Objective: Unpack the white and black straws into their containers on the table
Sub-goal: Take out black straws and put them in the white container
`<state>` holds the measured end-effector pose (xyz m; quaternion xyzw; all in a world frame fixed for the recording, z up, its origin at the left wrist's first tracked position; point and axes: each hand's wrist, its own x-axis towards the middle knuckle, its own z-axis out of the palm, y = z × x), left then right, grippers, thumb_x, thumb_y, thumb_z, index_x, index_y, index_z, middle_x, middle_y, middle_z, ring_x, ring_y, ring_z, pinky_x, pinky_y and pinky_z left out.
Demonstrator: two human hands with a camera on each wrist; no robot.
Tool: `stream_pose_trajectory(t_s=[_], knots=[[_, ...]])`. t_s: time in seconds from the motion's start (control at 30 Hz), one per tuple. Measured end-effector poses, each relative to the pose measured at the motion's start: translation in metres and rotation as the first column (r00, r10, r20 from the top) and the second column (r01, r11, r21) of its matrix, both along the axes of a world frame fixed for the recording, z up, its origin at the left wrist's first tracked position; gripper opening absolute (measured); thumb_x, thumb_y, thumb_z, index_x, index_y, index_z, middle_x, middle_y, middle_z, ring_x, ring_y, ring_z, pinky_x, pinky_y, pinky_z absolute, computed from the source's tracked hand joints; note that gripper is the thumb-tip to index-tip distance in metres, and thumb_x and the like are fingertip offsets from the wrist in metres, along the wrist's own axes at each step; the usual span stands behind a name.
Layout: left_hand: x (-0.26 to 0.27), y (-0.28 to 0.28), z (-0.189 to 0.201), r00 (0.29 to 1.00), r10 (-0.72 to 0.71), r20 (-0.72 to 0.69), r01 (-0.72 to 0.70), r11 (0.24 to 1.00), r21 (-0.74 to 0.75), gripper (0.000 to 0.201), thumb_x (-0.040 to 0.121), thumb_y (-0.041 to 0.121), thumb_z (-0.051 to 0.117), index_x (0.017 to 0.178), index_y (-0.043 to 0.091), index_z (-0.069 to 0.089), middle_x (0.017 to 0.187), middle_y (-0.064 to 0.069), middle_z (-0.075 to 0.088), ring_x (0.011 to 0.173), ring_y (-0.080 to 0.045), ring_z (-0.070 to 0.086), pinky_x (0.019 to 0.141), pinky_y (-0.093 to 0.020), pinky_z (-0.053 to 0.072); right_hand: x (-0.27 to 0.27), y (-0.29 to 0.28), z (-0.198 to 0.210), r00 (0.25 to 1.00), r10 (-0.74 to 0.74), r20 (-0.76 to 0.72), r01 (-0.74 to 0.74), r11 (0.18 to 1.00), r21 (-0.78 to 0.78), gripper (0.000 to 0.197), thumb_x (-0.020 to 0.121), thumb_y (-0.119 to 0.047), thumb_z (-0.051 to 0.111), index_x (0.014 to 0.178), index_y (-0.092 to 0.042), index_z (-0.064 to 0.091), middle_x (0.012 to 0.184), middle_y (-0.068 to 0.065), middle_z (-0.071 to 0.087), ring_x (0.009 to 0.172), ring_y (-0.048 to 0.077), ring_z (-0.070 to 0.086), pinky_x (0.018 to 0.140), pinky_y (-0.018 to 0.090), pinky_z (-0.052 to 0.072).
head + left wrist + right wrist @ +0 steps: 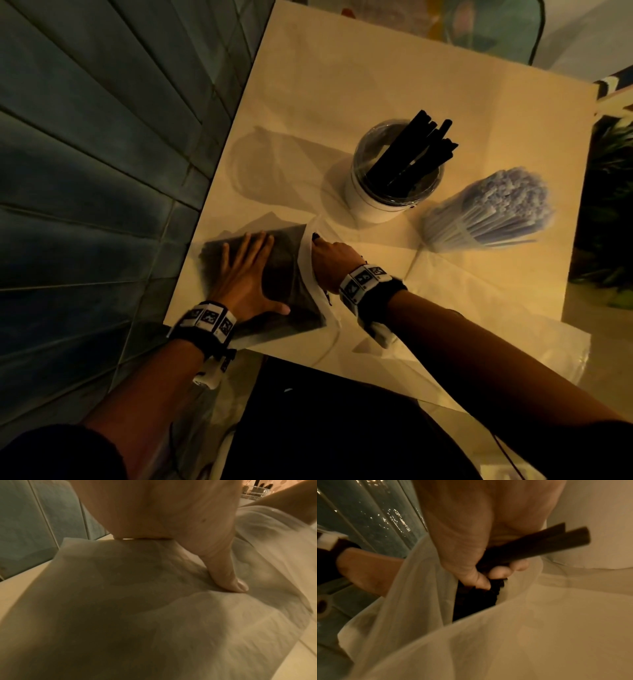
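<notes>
A translucent plastic bag (291, 274) full of black straws lies at the table's near left corner. My left hand (245, 270) lies flat on the bag, fingers straight, pressing it down; its thumb (228, 577) shows in the left wrist view. My right hand (325, 257) reaches into the bag's open mouth and grips a bunch of black straws (539, 547), fingers curled round them. A round white container (387, 192) holds several black straws (418, 150). Beside it a clear container (486, 212) is packed with white straws.
The white table (342, 85) has a blue tiled floor (85, 154) on its left. An empty clear bag (513, 308) lies flat at the near right. A dark plant (609, 205) stands past the right edge, a chair (496, 27) at the far side.
</notes>
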<state>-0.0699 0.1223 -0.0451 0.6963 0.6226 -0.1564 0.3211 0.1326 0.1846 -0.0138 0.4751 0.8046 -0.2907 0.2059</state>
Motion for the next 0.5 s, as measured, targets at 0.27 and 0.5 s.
stream_pose_trajectory(t_s=[0.27, 0.5], knots=[[0.001, 0.0, -0.002, 1.0, 0.01, -0.006, -0.01, 1.0, -0.023, 0.149, 0.051, 0.088, 0.067, 0.155, 0.027, -0.02, 0.163, 0.007, -0.024, 0.149, -0.017, -0.026, 0.12, -0.059, -0.009, 0.006, 0.0, 0.002, 1.0, -0.011, -0.011, 0.011, 0.999, -0.033, 0.046, 0.101, -0.014, 0.042, 0.145, -0.002, 0.033, 0.138, 0.017, 0.05, 0.105, 0.037, 0.061, 0.08, 0.041, 0.047], [0.001, 0.0, -0.001, 1.0, -0.001, -0.019, 0.001, 1.0, -0.01, 0.147, 0.053, 0.087, 0.067, 0.156, 0.027, -0.019, 0.163, 0.007, -0.024, 0.149, -0.017, -0.026, 0.12, -0.059, -0.01, 0.014, -0.005, -0.002, 0.987, 0.158, -0.004, -0.157, 0.985, 0.065, 0.042, 0.1, -0.019, 0.044, 0.141, -0.008, 0.039, 0.131, 0.017, 0.055, 0.102, 0.039, 0.063, 0.081, 0.044, 0.05]])
